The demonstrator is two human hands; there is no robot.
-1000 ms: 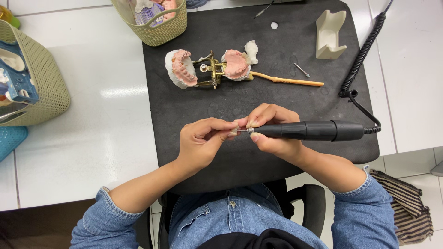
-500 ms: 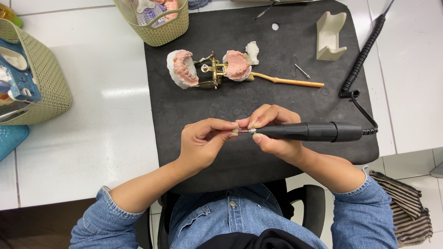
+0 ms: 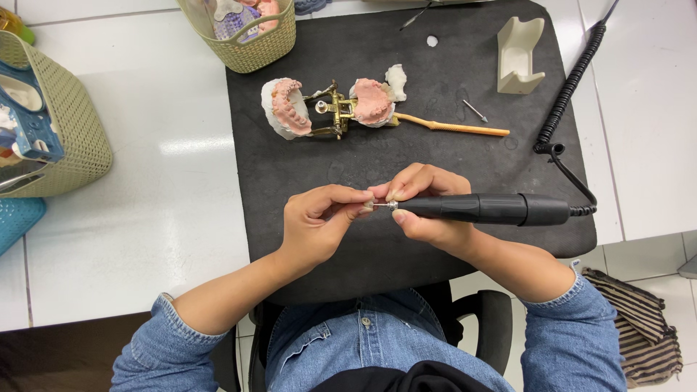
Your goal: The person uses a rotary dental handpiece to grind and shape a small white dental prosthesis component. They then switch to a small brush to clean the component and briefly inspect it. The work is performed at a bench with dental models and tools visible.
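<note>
Whatever the left hand [image 3: 319, 221] pinches at the black handpiece [image 3: 483, 209] tip is too small to identify, covered by fingertips. Left of the dark mat [image 3: 290, 189], the big woven basket [image 3: 69, 138] and blue tray [image 3: 14, 218] are cut by the frame edge. Above the mat, the small basket [image 3: 254, 43] is cropped too, contents unclear.

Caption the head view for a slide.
Right hand holds black rotary handpiece against a small piece pinched in left hand.
</note>
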